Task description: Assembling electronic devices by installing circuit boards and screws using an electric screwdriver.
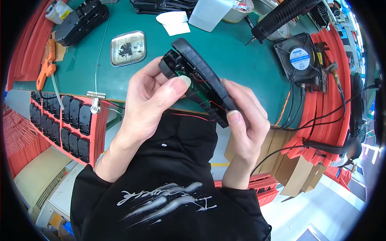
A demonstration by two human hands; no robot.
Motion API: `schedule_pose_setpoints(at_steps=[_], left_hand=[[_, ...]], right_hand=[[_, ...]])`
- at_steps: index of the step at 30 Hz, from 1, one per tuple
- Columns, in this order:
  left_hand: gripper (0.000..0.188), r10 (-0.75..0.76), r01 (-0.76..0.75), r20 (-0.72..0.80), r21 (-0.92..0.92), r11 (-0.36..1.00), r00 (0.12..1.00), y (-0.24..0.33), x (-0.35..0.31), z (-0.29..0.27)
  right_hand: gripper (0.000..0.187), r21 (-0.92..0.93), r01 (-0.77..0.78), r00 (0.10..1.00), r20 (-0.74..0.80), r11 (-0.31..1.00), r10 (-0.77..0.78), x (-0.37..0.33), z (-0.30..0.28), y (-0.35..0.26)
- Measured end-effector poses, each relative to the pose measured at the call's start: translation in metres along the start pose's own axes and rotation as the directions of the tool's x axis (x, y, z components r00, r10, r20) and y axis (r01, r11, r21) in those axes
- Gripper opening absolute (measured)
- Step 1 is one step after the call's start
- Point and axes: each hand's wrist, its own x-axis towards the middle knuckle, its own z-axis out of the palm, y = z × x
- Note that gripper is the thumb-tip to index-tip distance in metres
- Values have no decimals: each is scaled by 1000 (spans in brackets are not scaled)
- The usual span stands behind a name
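Between my two hands, above the near edge of the bench, is a black plastic device housing (203,72), tilted, with its two halves partly apart. A green circuit board (200,93) and thin red wires show in the gap. My left hand (155,90) grips the upper left end, its thumb pressed on the edge by the board. My right hand (247,116) pinches the lower right end, thumb in front and fingers behind. Past my left hand lies a clear square dish (128,49) with small dark parts, probably screws.
An orange glue gun (47,66) and black housings (82,23) lie at left. A black electric screwdriver (277,22) hangs at upper right, above a square fan (298,58) and cables. White paper (173,23) lies at the back. Red foam trays (96,132) hold black parts below left.
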Motion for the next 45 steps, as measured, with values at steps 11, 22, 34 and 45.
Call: schedule_pose_setpoints(at_steps=[11, 22, 34, 45], left_hand=[[44, -11, 14, 72, -42, 999, 997, 1, 0, -6], [59, 7, -8, 93, 12, 1000, 996, -3, 3, -10], [43, -18, 29, 106, -99, 995, 994, -2, 4, -6], [47, -23, 31, 108, -75, 997, 994, 0, 4, -3]], right_hand=[[41, 49, 0, 1000, -15, 999, 0, -2, 2, 1], [41, 88, -33, 999, 24, 996, 31, -3, 4, 3], [42, 84, -67, 994, 86, 994, 59, -4, -1, 7], [41, 116, -2, 999, 53, 993, -4, -4, 0, 15]])
